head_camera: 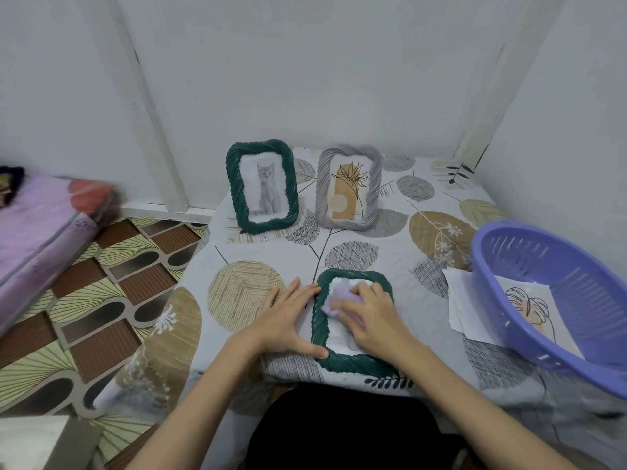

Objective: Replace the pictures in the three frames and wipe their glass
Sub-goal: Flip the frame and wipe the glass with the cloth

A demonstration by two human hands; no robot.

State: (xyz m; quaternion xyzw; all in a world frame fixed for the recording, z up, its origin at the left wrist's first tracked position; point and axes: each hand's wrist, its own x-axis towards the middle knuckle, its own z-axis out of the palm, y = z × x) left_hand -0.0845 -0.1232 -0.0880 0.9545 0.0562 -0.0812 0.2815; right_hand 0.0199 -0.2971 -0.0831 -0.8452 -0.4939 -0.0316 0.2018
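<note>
A dark green frame (353, 322) is lying flat and face up at the near edge of the counter (390, 245), directly under the hands, with its long axis running away from the person toward the wall. The right hand (368, 315) is pressing a crumpled lilac cloth (339, 298) onto the glass, its fingers curling over the cloth and gripping it, so this hand is the one sitting over the pane. The left hand (288, 322) is resting just beside the frame's left rail, fingers straight and spread, thumb touching the near left corner as if steadying it; it is holding nothing. The wiping looks set to travel along the long axis, since the cloth is sitting at the far half of the glass. Two more frames are standing upright well behind: a green one with a grey kitten picture (262, 187) and a pale lilac-grey one with a plant print (348, 187), side by side. To the right, a purple plastic basket (509, 276) is holding a leaf-drawing print (529, 308), and another sheet of paper (466, 310) is lying under its rim.
</note>
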